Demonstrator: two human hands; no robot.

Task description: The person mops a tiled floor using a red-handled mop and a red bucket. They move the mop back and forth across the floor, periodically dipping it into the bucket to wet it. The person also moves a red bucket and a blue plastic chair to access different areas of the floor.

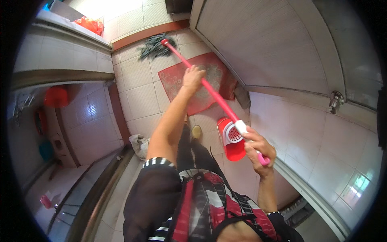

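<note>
A mop with a pink pole (222,101) reaches diagonally from near my body towards the far doorway. Its dark grey-green strand head (155,47) is spread on the floor tiles beside a reddish-brown threshold, its strands slightly blurred. Partway down the pole, my left hand (193,79) is wrapped around it. At the upper end, my right hand (260,148) grips the white section, and the pink hanging loop (263,158) sticks out past the fingers. Below the pole stands a red mop bucket (235,152) with a white wringer basket (234,134).
A red patterned mat (173,80) lies under the pole. On the right are a door (266,45) with a metal knob (335,102) and a tiled wall. To the left, another threshold (119,112) borders a tiled room. A pale cloth (139,146) lies near my feet.
</note>
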